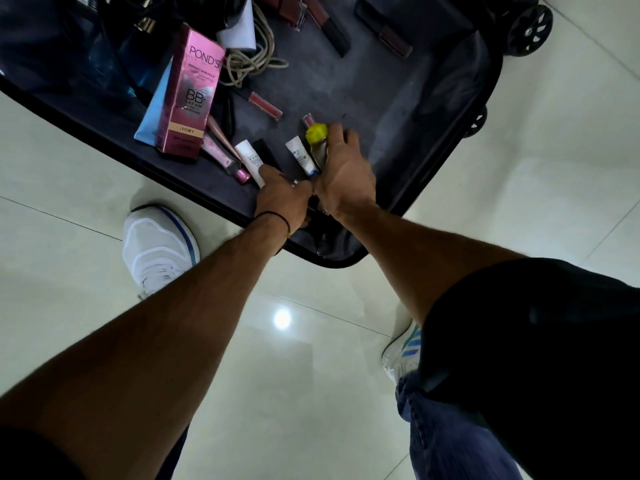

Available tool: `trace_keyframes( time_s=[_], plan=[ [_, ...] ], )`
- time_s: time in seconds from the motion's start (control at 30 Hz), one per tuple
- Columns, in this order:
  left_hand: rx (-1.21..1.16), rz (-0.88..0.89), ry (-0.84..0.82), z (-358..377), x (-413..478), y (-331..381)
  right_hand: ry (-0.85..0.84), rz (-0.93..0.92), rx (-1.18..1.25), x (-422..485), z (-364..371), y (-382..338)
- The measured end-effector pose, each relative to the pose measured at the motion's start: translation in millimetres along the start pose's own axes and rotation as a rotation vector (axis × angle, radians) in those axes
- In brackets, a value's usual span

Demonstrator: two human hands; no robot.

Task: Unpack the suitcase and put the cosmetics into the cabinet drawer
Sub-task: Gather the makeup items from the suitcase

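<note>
Open black suitcase (pixel 381 98) lying flat, pink Pond's box (pixel 188 95), small tubes (pixel 250 157), lip glosses (pixel 265 105) scattered inside

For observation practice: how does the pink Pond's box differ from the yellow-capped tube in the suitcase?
The pink Pond's box is a large carton; the yellow-capped tube is small and slim. The box lies untouched; the tube is gripped by the right hand. Both are in the suitcase.

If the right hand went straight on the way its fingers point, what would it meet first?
Bare suitcase lining lies ahead of the right hand; the first object is probably the dark lip gloss near the far end, though depth is unclear.
</note>
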State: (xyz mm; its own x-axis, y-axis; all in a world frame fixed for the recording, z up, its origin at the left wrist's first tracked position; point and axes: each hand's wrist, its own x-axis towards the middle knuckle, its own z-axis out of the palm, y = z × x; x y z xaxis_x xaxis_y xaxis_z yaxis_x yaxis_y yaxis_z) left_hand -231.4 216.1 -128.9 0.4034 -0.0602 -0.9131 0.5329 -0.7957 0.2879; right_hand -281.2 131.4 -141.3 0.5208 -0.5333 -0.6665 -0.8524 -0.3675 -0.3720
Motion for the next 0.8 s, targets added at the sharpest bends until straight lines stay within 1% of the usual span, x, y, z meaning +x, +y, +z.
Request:
trace_keyframes(
  time_s=[0.13, 0.23, 0.3, 0.37, 0.47, 0.6, 0.73, 0.8],
  plan=[
    [0.036, -0.014, 0.1, 24, 3, -4, -0.011, 0.029, 0.145, 3, -13, 17],
    [0.183, -0.028, 0.162, 37, -4, 2, 0.013, 0.075, 0.285, 5, -12, 25],
    [0.258, -0.012, 0.221, 47, -5, 3, 0.02, 0.078, 0.319, 6, -10, 27],
    [0.32, 0.031, 0.269, 55, -3, 3, 0.017, 0.04, 0.267, 6, -10, 25],
    [0.391, 0.051, 0.316, 59, 2, 4, 0.002, 0.01, 0.114, 7, -8, 18],
    [0.566, 0.125, 0.288, 48, 4, 1, 0.058, -0.025, -0.136, 8, -6, 15],
    [0.539, 0.263, 0.338, 36, 12, 1, 0.048, -0.069, -0.161, 5, -8, 17],
    [0.564, 0.301, 0.375, 30, 15, 1, 0.061, -0.045, -0.13, 7, -11, 18]
  ],
)
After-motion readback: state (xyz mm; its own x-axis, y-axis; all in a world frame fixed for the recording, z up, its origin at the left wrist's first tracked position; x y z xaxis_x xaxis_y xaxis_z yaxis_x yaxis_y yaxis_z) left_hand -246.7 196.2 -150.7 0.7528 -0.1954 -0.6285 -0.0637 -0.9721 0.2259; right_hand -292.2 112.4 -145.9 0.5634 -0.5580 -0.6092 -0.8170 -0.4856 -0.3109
